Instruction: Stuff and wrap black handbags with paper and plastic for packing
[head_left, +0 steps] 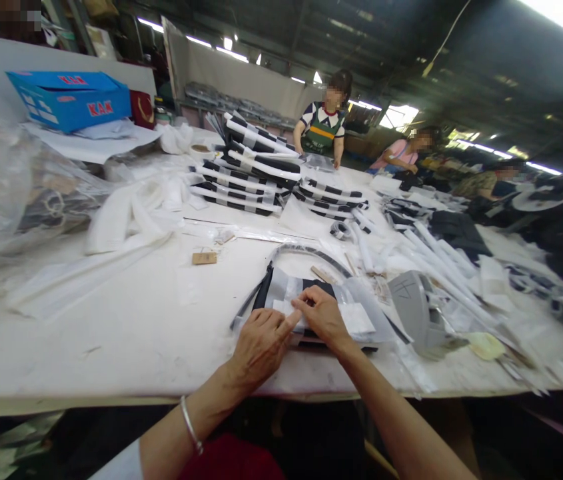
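A black bag [262, 288] with white wrapping and a long strap lies near the table's front edge. On its left part rests my left hand [262, 339], its fingers bent and close together over the white wrapping; what they grip, if anything, is hidden. My right hand [322, 316] touches the middle of the bag, thumb and forefinger pinched near the left fingertips. Whatever is in that pinch is too small to name. A white sheet [356, 318] lies on the bag to the right of my right hand.
A grey tape dispenser [414, 308] stands to the right. A small brown tag [204, 258] lies left of the bag. Wrapped black-and-white bundles [246, 180] are stacked behind. A blue box [71, 100] sits at the back left. A person [322, 127] stands across the table [126, 347].
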The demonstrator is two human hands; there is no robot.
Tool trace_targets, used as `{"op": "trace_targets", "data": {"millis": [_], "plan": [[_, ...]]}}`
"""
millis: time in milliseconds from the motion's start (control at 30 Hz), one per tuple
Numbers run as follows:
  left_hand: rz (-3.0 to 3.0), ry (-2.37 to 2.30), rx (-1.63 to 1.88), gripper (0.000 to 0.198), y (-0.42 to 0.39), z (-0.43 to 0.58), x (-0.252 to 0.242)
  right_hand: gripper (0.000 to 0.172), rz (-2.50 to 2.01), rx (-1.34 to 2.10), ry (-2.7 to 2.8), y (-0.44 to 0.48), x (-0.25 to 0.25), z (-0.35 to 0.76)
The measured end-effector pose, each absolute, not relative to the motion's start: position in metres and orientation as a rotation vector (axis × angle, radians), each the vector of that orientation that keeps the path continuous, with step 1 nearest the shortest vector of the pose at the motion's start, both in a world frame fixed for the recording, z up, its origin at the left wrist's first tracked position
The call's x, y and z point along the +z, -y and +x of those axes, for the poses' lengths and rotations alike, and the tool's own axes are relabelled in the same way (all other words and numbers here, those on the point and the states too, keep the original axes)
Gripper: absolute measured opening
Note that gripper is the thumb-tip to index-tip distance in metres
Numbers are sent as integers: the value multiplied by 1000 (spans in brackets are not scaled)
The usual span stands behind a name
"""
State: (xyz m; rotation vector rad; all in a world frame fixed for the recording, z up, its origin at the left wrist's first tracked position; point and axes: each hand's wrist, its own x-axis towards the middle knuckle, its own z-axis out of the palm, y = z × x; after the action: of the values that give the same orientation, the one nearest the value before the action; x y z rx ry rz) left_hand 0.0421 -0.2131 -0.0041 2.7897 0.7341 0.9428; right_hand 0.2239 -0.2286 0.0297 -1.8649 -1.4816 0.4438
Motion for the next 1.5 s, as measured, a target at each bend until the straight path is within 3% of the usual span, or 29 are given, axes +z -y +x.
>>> {"op": "trace_targets", "data": {"millis": [233,433,700,900,1133,1267,1400,1500], "plan": [[2843,-827,877,19,211,46,3,12,-1973,408,1547,223,25,230],[2824,-869,894,9,212,46,10,8,-2035,584,1614,210,28,237],[2928,-896,983,10,222,51,13,7,-2113,584,1637,211,39,232],[3032,-746,1064,31,236,54,3,6,-2122,537,1634,212,40,230],[3057,-845,1052,28,236,57,1,13,-2078,466,1555,209,46,223],[3064,-842,1026,29,236,57,1,5,-1946,416,1463,224,69,236],[3064,-827,1069,32,238,56,-4,26,-1936,215,1200,271,98,304],[3066,-806,1128,34,238,54,-7,32,-2029,-27,901,322,107,380]]}}
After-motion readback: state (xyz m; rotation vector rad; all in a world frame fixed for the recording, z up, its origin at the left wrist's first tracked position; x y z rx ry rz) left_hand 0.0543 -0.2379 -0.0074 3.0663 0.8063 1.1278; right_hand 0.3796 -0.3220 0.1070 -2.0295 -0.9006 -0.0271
